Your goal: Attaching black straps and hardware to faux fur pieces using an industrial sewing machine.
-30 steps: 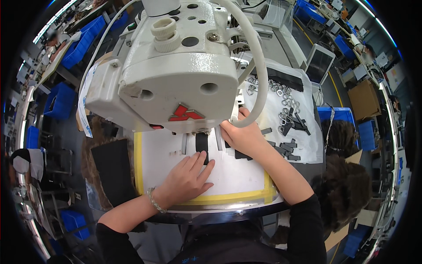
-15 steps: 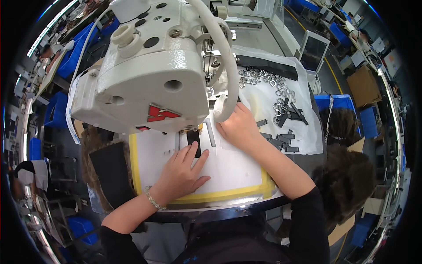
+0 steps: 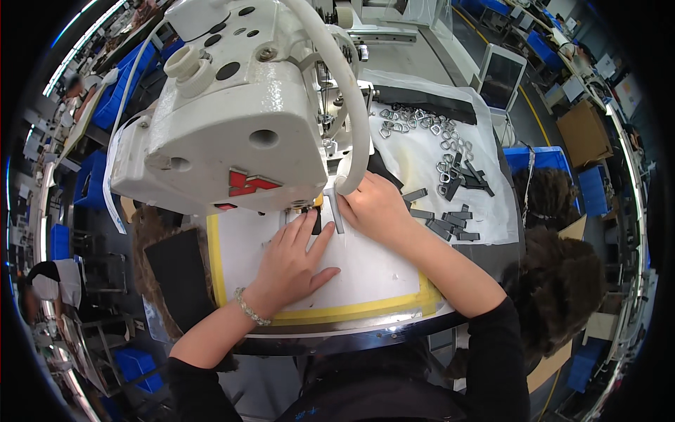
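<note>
A big white sewing machine (image 3: 239,119) fills the upper middle of the head view. Below its head lies a white work plate (image 3: 365,271) edged with yellow tape. My left hand (image 3: 295,260) rests flat on the plate, fingers spread, with its fingertips on a small black strap piece (image 3: 317,224) under the machine head. My right hand (image 3: 376,204) presses down beside it, just under the white tube (image 3: 344,91) that curves down from the machine. A grey bar of the clamp (image 3: 336,209) stands between the two hands. The needle area itself is hidden by the machine head.
To the right, a white cloth (image 3: 485,211) holds several black strap pieces (image 3: 450,221) and a heap of metal buckles (image 3: 415,123). A small screen (image 3: 500,74) stands behind it. A black pad (image 3: 176,271) lies left of the plate. Blue bins (image 3: 541,158) line the surroundings.
My left hand slid up the plate so its fingers reach under the machine head. My right hand stayed by the strap. The view shifted slightly as my head moved.
</note>
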Demonstrator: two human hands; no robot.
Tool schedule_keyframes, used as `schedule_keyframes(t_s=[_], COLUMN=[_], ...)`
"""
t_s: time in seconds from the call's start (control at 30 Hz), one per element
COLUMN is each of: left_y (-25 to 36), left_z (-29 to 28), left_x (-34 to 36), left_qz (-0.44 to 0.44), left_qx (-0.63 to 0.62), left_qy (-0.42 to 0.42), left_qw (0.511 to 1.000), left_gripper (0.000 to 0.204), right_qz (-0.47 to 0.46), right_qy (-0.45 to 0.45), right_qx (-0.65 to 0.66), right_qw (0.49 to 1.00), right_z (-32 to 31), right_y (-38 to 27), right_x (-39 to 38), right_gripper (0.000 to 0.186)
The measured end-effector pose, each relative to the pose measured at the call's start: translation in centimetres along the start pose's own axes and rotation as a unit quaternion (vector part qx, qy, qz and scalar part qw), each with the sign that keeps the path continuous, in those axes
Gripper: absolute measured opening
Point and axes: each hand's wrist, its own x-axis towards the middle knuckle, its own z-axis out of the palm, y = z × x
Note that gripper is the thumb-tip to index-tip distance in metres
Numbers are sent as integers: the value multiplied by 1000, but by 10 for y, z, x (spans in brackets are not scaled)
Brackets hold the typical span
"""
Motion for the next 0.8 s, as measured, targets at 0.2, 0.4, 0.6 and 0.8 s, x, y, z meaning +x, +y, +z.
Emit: schedule_keyframes(t_s=[0.2,0.4,0.6,0.8], left_y=[-5,1,22,35], left_z=[2,0,-9,-16], left_x=[-2,-16,-42,-55], left_qz=[29,58,53,55], left_qx=[-18,-25,-37,-43], left_qy=[15,3,-29,-60], left_qw=[999,998,997,996], left_gripper=[59,58,61,66], right_qz=[24,40,13,24], right_qy=[-14,-81,-36,-86], right_qx=[29,34,23,12], right_qw=[999,995,999,996], right_z=[-5,-11,-5,-5], right_y=[-1,0,6,5], right_x=[0,3,2,1], right_gripper=[10,21,30,29])
